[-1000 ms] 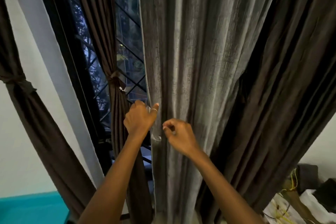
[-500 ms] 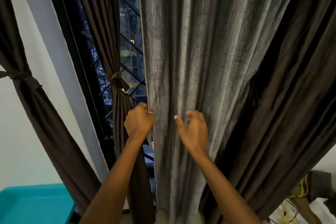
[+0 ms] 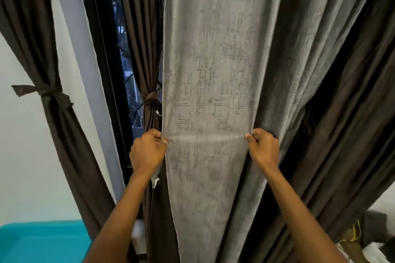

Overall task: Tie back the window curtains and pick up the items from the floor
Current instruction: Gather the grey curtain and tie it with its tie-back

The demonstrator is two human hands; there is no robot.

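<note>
What looks like a teal tub (image 3: 42, 241) sits low and left of the grey curtain (image 3: 209, 74), and its inside is out of sight. Half a second ago the hands were close together; now they are apart and the panel is spread flat. The left hand (image 3: 147, 151) clenches the curtain's left edge, and the right hand (image 3: 264, 147) pinches a fold further right. The curtain hangs before the window (image 3: 119, 28), long axis vertical.
</note>
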